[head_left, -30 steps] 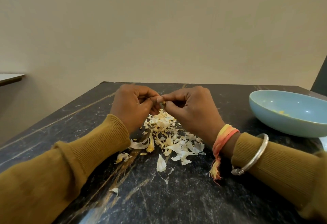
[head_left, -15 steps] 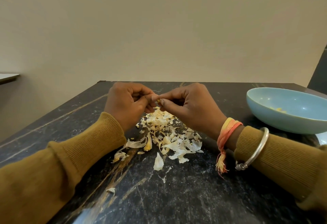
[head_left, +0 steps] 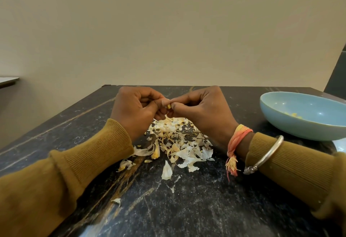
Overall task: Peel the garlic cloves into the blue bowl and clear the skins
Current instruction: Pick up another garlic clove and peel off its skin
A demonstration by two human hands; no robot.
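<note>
Between the two thumb tips, raised just over the table, sits the garlic clove (head_left: 169, 106); only a small yellow sliver of it shows, the rest hidden by the fingers. The left hand (head_left: 136, 109) comes in from nine o'clock of the clove and the right hand (head_left: 202, 109) from three o'clock. Both have their fingers curled in, with thumb and forefinger pinching the clove from opposite sides.

Directly under the hands, spreading toward six o'clock, lies the heap of papery skins (head_left: 179, 143). One loose skin (head_left: 166, 170) sits apart at its near edge, and another scrap (head_left: 116, 200) lies further out at about seven o'clock.

At three o'clock, well apart from the hands, stands the blue bowl (head_left: 292, 128), with a few yellowish peeled cloves (head_left: 294, 115) in its bottom. All of this rests on a dark marbled table (head_left: 187, 208). The right wrist carries an orange thread band (head_left: 237, 137) and a silver bangle (head_left: 269, 152) over a mustard sleeve.

I judge the step in hand to be stripping the skin from this clove, with the task partway along. Next, the last skin needs picking free and dropping onto the heap, then the right hand must carry the bare clove across to the bowl. Clearing the skins has not yet begun.
</note>
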